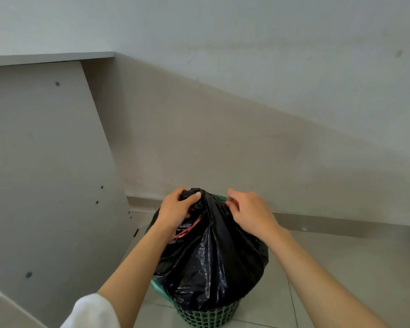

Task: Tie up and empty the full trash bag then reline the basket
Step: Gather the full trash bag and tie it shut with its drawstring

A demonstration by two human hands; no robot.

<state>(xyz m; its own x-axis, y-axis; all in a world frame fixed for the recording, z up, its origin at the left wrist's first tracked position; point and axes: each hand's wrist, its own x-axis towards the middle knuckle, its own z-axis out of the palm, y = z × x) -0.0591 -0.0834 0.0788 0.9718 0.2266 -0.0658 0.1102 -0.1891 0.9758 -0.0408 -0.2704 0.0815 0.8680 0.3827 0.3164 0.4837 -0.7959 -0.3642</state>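
A black trash bag [208, 261] bulges out of a green lattice basket [206, 317] on the tiled floor. Its top is gathered into a peak. My left hand [175, 211] grips the bunched neck of the bag at the peak. A red drawstring [187, 229] loops out just below that hand. My right hand [249, 213] pinches the bag's edge on the right side of the peak, where a bit of red string shows at the fingertips. The bag's contents are hidden.
A grey desk side panel [45, 174] stands close on the left, with its top edge [50, 58] above. A plain wall [246, 126] with a skirting strip runs behind the basket. Tiled floor [341, 268] spreads to the right.
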